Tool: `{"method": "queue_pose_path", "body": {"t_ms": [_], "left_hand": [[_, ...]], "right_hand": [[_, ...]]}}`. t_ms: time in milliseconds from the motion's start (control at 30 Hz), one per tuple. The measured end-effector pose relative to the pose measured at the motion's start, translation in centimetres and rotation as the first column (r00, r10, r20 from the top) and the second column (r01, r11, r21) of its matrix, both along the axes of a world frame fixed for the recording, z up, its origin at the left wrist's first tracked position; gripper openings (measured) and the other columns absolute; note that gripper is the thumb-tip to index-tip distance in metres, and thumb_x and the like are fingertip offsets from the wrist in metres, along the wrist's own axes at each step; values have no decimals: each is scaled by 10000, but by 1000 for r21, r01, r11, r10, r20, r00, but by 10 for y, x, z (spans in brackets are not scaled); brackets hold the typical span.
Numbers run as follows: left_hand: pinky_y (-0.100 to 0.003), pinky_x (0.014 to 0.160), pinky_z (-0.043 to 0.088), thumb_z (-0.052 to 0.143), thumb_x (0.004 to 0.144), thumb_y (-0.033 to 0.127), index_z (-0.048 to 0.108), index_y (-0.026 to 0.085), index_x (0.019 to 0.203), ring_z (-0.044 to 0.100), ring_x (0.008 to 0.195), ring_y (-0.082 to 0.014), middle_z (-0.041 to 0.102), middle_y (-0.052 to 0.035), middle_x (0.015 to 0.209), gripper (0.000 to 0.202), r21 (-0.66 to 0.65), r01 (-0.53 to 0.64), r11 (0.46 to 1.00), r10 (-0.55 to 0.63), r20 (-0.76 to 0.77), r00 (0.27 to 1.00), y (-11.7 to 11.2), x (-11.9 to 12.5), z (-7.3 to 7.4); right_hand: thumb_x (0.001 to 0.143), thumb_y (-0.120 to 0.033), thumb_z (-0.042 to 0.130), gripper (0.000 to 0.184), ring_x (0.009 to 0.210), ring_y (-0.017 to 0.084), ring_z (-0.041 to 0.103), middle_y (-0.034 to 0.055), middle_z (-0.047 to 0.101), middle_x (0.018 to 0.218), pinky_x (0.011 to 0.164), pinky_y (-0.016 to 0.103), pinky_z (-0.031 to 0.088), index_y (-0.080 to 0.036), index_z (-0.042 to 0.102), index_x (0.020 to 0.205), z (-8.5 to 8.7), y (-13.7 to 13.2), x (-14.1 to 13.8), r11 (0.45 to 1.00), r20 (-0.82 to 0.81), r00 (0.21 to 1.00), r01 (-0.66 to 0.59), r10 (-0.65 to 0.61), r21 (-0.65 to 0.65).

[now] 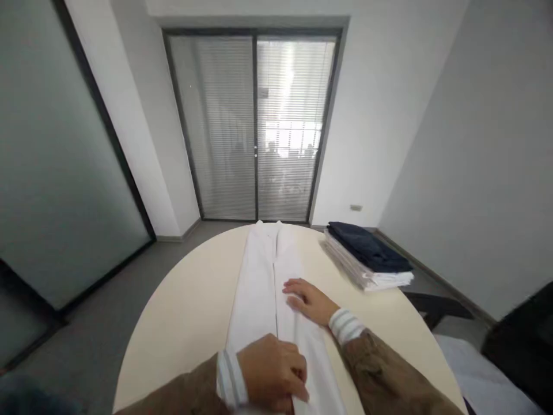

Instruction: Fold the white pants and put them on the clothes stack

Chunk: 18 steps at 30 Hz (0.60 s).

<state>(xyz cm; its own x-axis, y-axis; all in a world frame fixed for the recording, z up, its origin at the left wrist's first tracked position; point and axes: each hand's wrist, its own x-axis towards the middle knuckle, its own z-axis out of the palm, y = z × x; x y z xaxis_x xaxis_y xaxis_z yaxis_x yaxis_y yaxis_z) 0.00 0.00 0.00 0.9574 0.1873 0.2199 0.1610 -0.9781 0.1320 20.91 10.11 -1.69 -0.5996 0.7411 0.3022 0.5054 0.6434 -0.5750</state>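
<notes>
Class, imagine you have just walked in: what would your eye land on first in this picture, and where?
A white garment lies folded lengthwise down the middle of the round table, with the right hand flat on it and the left hand at its near end. A stack of folded clothes, navy on top, sits at the table's right edge.

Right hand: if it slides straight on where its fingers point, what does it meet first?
Likely the middle seam of the long white folded cloth, just ahead of the right hand, whose fingers point left across it.
</notes>
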Motion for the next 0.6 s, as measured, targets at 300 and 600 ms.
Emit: {"method": "queue_pose_path", "body": {"t_ms": [300,600], "left_hand": [[-266,604,443,701,815,224,717,303,1043,614,784,-123,693,74,908,242,-82,92,992,-91,22,996,-8,1,0],[-253,483,382,725,842,251,655,193,736,628,705,-93,718,65,800,140,-67,109,992,-113,-64,991,-14,13,-17]], "right_hand": [[850,-549,608,600,1421,317,333,133,443,1495,1173,568,193,-262,550,1374,16,-2,11,1000,276,961,-22,26,-19],[871,-724,426,732,1477,363,166,108,338,1566,1170,622,70,-276,459,1448,20,-16,-6,984,352,930,147,-105,-96]]}}
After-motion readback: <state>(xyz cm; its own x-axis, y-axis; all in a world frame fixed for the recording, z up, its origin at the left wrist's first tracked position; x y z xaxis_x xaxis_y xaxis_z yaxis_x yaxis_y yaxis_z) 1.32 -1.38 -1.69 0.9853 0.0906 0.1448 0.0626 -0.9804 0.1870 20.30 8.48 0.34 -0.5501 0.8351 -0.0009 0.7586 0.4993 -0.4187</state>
